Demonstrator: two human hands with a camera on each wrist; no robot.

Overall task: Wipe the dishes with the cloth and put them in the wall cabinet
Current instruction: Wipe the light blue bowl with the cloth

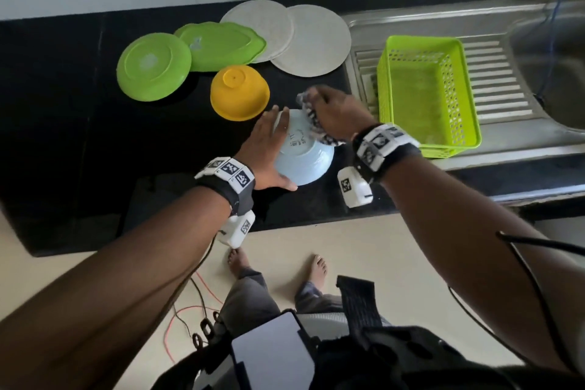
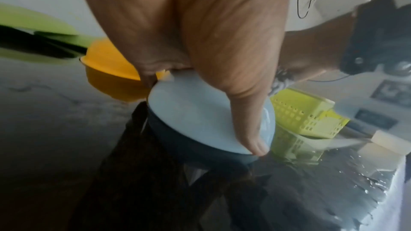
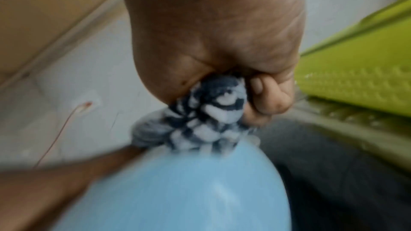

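A light blue bowl (image 1: 304, 157) is held upside down and tilted over the black counter. My left hand (image 1: 269, 149) grips its rim, thumb across the near side (image 2: 246, 126), fingers on the far edge. My right hand (image 1: 335, 115) clutches a bunched blue-and-white checked cloth (image 1: 311, 119) and presses it onto the bowl's outer wall (image 3: 195, 187); the cloth (image 3: 206, 120) sticks out below the curled fingers. On the counter behind lie an upturned yellow bowl (image 1: 239, 92), two green plates (image 1: 153, 66) (image 1: 221, 45) and two pale round plates (image 1: 313, 41), overlapping. No wall cabinet is in view.
A lime green perforated basket (image 1: 427, 95) stands on the steel sink drainboard (image 1: 500, 85) just right of my right hand. The counter's front edge (image 1: 190, 241) runs below my wrists, with floor, bare feet and loose wires beneath it.
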